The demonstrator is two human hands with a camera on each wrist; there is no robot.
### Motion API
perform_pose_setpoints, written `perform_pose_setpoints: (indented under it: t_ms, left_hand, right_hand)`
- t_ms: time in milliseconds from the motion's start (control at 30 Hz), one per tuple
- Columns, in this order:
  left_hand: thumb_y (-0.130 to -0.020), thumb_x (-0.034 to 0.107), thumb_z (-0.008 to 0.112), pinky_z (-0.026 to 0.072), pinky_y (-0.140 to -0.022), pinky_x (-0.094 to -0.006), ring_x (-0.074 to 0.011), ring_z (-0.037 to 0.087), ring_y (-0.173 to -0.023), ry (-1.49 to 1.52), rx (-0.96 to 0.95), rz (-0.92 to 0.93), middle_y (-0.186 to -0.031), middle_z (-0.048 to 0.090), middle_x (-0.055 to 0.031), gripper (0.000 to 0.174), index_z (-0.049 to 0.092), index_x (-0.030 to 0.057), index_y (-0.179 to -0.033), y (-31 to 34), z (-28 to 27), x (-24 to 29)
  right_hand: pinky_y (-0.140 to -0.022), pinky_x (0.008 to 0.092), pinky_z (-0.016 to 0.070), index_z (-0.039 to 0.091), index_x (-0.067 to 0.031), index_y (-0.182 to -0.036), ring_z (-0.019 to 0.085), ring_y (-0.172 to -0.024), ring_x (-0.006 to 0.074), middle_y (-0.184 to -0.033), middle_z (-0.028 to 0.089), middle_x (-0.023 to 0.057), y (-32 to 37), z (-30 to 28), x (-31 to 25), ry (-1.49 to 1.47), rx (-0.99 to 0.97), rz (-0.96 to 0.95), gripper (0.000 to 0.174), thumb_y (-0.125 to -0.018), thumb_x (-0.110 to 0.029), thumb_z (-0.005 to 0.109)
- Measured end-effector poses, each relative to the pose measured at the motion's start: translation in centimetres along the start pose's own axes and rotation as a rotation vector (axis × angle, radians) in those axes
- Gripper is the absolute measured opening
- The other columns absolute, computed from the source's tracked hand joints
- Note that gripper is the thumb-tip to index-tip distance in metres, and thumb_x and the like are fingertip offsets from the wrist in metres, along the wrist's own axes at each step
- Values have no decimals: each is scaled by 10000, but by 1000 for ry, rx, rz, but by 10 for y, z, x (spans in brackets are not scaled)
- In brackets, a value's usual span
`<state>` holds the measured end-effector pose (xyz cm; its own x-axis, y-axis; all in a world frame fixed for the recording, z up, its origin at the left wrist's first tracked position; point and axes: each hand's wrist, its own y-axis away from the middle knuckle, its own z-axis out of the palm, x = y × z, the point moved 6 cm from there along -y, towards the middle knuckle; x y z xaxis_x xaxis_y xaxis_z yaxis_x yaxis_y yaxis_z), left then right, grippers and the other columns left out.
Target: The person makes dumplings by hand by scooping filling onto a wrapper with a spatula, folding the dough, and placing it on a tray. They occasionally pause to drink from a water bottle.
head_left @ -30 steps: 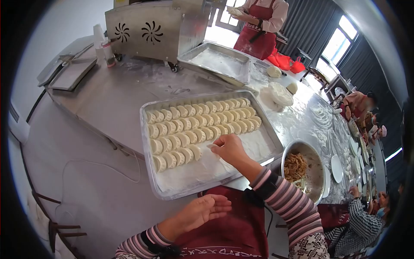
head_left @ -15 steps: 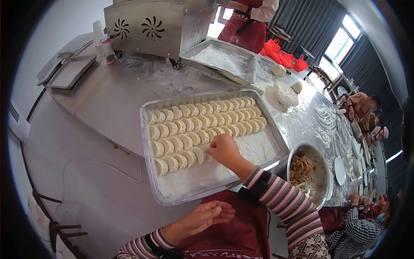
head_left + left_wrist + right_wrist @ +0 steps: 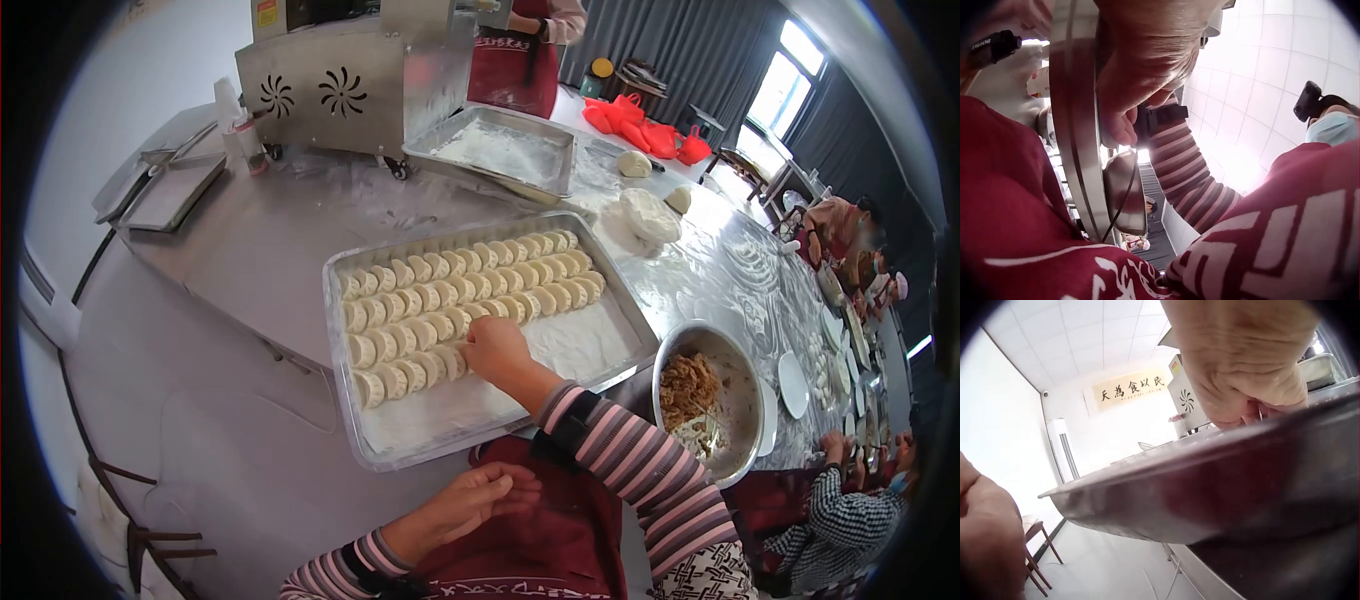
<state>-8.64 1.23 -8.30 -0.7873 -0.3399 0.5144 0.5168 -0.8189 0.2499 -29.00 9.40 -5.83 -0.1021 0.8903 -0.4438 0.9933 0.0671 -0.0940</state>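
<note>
Several rows of pale crescent dumplings (image 3: 452, 292) stand in a metal tray (image 3: 640, 345) lined with a floury white sheet. My right hand (image 3: 500, 352) reaches over the tray's near wall to the end of the front row. Its curled fingertips pinch a dumpling there, mostly hidden by the hand and close beside the last visible dumpling (image 3: 453, 360). In the right wrist view the tray wall hides those fingertips. My left hand (image 3: 462, 508) holds nothing, its fingers loosely bent, in front of the red apron (image 3: 560, 520) and below the tray's near edge.
A steel bowl of brown filling (image 3: 688, 388) stands right of the tray. Behind are a floured tray (image 3: 500, 150), dough lumps (image 3: 650, 215) and a steel machine (image 3: 330, 100). White plates (image 3: 793, 385) lie on the floury table (image 3: 745, 300). Other people work along the right side and at the back.
My right hand has moved left with its dumpling, up to the end of the front row. The left hand stays low, its fingers slightly more bent. The view has shifted a little.
</note>
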Motion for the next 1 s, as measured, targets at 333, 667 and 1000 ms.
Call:
perform_pose_setpoints:
  t_ms: [333, 667, 1000]
  left_hand:
    - [-985, 173, 492, 449, -1013, -379, -244, 563, -1138, -133, 40, 37, -1221, 564, -152, 303, 499, -6, -1229, 1, 13, -7]
    - [-935, 211, 584, 498, -933, -408, -270, 601, -1060, -393, 76, -17, -1179, 582, -174, 340, 528, -23, -1175, -20, 54, -9]
    - [-935, 181, 576, 506, -907, -396, -253, 622, -1007, -544, 42, -104, -1112, 622, -166, 276, 556, -14, -1130, -62, 93, -33]
  right_hand:
    - [-719, 447, 494, 670, -21, -922, 616, -798, 386, -857, 642, 180, 112, -157, -17, -212, 113, -204, 216, -786, -189, 675]
    - [-568, 286, 493, 674, -20, -923, 634, -622, 174, -784, 640, 98, 343, -225, 109, -326, 272, 164, 171, -783, -102, 729]
    - [-727, 346, 520, 689, -20, -944, 671, -819, 275, -919, 685, 171, 429, -248, 294, -120, 706, 688, 224, -744, -120, 698]
